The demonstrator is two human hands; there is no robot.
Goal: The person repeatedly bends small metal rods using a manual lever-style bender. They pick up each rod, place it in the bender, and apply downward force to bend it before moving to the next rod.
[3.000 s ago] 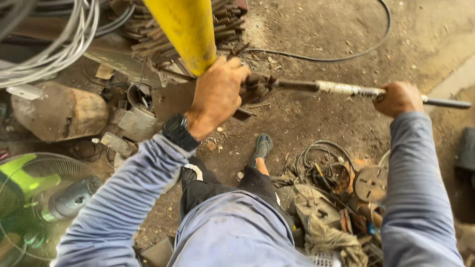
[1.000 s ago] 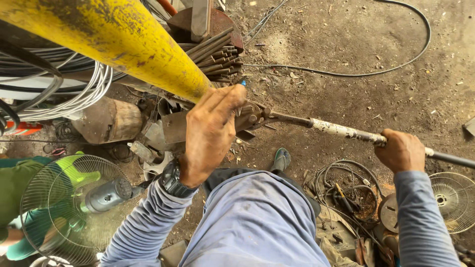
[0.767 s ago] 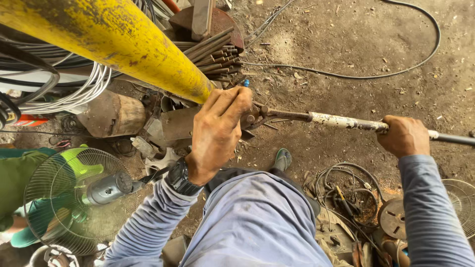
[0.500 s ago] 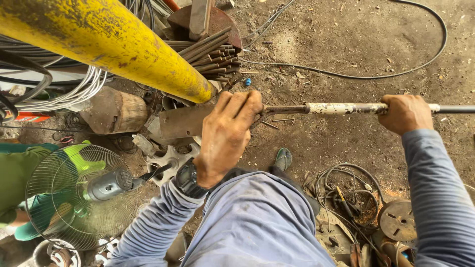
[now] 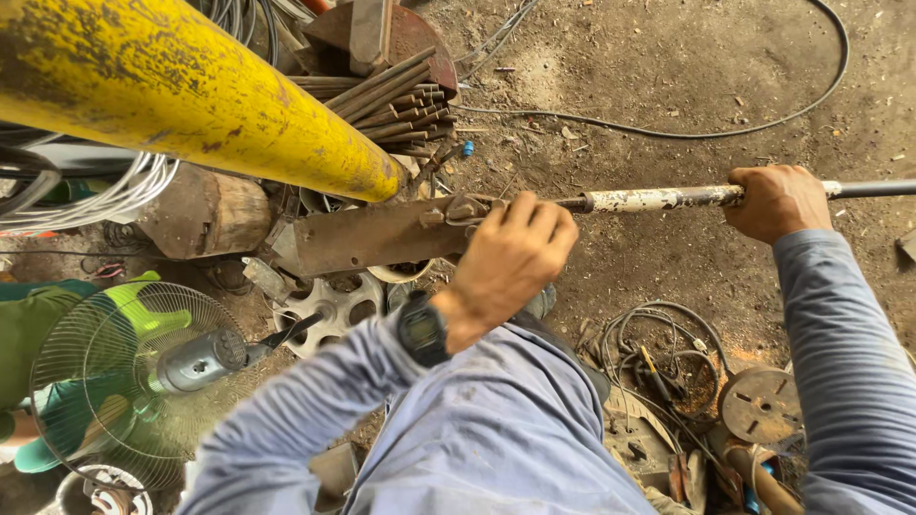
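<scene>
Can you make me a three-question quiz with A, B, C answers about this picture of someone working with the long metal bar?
1. Where is the round wire-cage fan?
A. lower left
B. upper right
C. on the pipe

2. What colour is the big thick pipe?
A. blue
B. yellow
C. white

3. How is the right hand on the long grey metal bar?
A. hovering above
B. closed around it
C. flat on the ground

Answers: 1 A, the fan sits near the picture's lower left corner. 2 B, its worn paint is yellow. 3 B, the fingers wrap around the bar.
</scene>
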